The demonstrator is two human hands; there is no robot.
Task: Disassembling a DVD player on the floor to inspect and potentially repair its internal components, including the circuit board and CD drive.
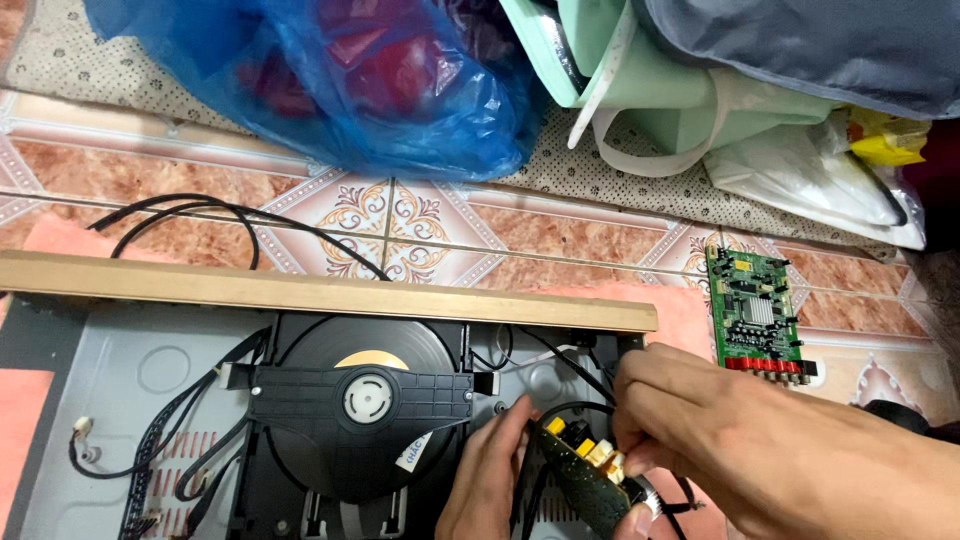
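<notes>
Both hands meet at the lower right of the frame over an opened disc player. The left hand [487, 478] comes up from the bottom edge, fingers curled against the left side of a small green circuit board [585, 478] with yellow connector sockets. The right hand [700, 420] enters from the right and pinches the same board along its upper right edge, thumb and fingertips closed on it. The board's long axis slants from upper left to lower right, lying between the two hands, both touching it. Thin black wires [575, 372] loop from the board up toward the player's rear rail.

Just left of the hands sits the black disc tray mechanism [360, 400], inside the grey metal chassis [120, 370]. A long tan front panel [330, 290] bounds the chassis along its upper edge. To the upper right, apart from the hands, a second green circuit board [755, 310] lies on the patterned tile floor [560, 235], where there is open room. A blue plastic bag [400, 100] fills the top centre.
</notes>
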